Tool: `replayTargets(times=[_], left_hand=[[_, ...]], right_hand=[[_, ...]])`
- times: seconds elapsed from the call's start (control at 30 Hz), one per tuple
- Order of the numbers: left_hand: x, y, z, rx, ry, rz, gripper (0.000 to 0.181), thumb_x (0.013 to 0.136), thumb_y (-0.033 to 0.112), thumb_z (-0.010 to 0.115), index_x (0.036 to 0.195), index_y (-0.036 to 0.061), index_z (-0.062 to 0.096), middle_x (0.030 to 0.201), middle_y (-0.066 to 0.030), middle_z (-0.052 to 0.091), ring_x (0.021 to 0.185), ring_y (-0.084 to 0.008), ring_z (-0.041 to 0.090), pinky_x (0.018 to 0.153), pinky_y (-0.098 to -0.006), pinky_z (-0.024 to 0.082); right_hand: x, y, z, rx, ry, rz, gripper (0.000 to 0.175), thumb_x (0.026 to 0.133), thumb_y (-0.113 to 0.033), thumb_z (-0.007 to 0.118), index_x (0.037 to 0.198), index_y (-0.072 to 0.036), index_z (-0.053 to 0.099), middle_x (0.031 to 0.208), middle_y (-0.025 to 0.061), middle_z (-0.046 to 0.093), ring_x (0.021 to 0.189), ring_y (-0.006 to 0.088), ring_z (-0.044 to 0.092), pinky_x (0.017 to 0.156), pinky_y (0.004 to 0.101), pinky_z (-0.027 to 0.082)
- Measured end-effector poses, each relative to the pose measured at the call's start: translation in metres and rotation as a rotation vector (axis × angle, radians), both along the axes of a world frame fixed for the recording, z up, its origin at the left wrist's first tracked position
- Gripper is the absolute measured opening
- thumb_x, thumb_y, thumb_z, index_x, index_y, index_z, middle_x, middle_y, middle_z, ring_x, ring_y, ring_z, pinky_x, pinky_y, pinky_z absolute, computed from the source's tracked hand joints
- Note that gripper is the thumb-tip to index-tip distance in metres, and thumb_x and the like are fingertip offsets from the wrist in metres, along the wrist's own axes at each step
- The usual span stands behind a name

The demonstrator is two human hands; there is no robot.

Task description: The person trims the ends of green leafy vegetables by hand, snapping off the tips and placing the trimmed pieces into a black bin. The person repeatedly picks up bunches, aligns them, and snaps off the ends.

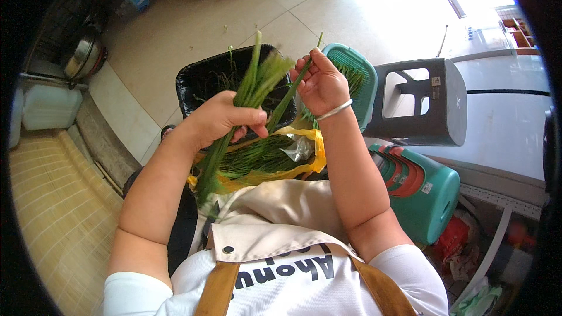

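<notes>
My left hand (224, 116) is closed around a bundle of long green chive-like stalks (250, 83), their pale ends upward and blurred. My right hand (322, 83), with a silvery bangle at the wrist, pinches a single green stalk (285, 101) that slants down toward the left hand. Below both hands, an open yellow plastic bag (319, 153) at my lap holds many more green stalks (259, 156) and a piece of clear plastic (300, 148). Beyond the left hand stands a bin with a black liner (186, 77), with plant scraps inside. A teal plastic basket (371, 90) containing greens is just right of my right hand.
A dark grey plastic stool (452, 101) lies right of the basket, near stacked green and red stools (432, 202). Metal pots (81, 55) and a whitish plastic container (50, 107) are at left. Small scraps dot the tiled floor (202, 30).
</notes>
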State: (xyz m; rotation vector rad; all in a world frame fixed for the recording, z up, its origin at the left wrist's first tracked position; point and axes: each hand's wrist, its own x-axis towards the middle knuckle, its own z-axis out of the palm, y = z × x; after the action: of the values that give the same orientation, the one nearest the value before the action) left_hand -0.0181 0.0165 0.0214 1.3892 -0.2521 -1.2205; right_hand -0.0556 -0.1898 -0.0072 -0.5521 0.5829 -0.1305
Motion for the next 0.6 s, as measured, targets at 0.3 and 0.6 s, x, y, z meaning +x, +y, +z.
replayTargets(times=[0.3,0.6], left_hand=[[-0.003,-0.003,-0.009,0.025,0.221,0.078,0.023,0.074,0.018,0.062,0.091,0.0038,0.056,0.083,-0.0116,0.063,0.05,-0.0065,0.044,0.045,-0.0209,0.037],[-0.003,0.0,-0.028,-0.003,0.187,0.356,0.014,0.075,0.018,0.058,0.081,0.0054,0.056,0.072,-0.0033,0.058,0.052,-0.0062,0.045,0.046,-0.0211,0.038]], right_hand=[[0.002,0.02,0.01,-0.125,0.001,0.021,0.012,0.087,-0.019,0.052,0.082,-0.008,0.051,0.072,0.0022,0.054,0.069,0.0146,0.056,0.065,0.0331,0.052],[0.003,0.021,0.012,-0.212,0.016,-0.112,0.012,0.087,-0.017,0.051,0.081,-0.007,0.049,0.071,0.004,0.049,0.064,0.0165,0.05,0.061,0.0354,0.046]])
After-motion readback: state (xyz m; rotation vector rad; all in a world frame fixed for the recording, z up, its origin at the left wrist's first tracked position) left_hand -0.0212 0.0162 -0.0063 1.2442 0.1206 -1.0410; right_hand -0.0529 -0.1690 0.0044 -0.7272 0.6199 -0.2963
